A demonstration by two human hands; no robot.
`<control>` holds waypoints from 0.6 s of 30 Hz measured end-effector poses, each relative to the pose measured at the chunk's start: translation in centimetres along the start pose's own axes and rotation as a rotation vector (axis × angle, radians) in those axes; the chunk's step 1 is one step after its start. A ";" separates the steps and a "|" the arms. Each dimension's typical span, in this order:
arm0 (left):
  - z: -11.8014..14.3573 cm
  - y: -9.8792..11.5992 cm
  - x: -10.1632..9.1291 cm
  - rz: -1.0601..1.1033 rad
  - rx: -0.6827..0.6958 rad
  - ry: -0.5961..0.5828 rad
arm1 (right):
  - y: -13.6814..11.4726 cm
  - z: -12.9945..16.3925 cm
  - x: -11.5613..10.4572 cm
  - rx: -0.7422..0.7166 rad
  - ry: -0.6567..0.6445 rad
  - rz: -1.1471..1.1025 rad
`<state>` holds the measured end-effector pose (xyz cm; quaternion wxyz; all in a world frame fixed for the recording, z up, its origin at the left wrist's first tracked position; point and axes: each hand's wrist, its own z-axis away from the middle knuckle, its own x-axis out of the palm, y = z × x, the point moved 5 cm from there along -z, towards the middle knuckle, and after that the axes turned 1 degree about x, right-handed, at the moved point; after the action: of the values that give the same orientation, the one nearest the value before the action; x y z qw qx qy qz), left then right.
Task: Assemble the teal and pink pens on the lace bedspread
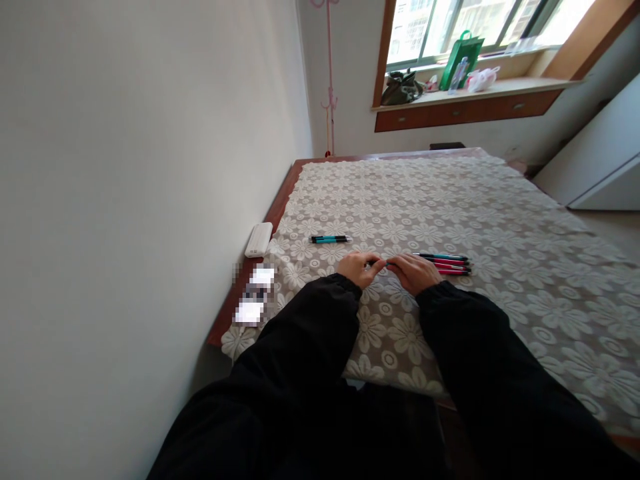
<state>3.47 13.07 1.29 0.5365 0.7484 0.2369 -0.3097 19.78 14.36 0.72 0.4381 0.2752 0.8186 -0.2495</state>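
My left hand (359, 268) and my right hand (413, 270) meet above the cloth near the table's front edge. Both are closed, fingertips pinched on a slim dark pen (385, 264) that is mostly hidden by the fingers. Just beyond my right hand lies a bunch of pens (453, 264), some teal and black, others pinkish red, partly covered by that hand. Farther to the left, teal and black pens (330, 239) lie side by side on the cloth.
A flower-patterned lace cloth (380, 200) covers the table. At its left edge are a white power bank (259, 240) and a blurred-out phone-like device (254, 295). A white wall (150, 167) runs along the left. Bags, among them a green one (461, 60), stand on the windowsill.
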 end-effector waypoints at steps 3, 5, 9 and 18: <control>-0.2 -0.1 0.3 0.008 0.047 -0.018 | -0.1 0.0 0.0 -0.017 -0.011 -0.002; -0.2 0.2 0.3 0.017 0.119 -0.015 | -0.1 0.1 0.0 -0.010 -0.006 0.009; 0.0 0.7 -0.1 0.008 0.143 0.011 | 0.2 0.3 -0.1 0.010 0.021 0.019; -0.2 0.2 0.4 -0.025 0.125 -0.038 | 0.1 0.3 0.0 -0.006 -0.006 0.025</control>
<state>3.96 13.21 1.17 0.4891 0.7714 0.2165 -0.3447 19.96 14.25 0.56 0.4444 0.2835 0.8144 -0.2425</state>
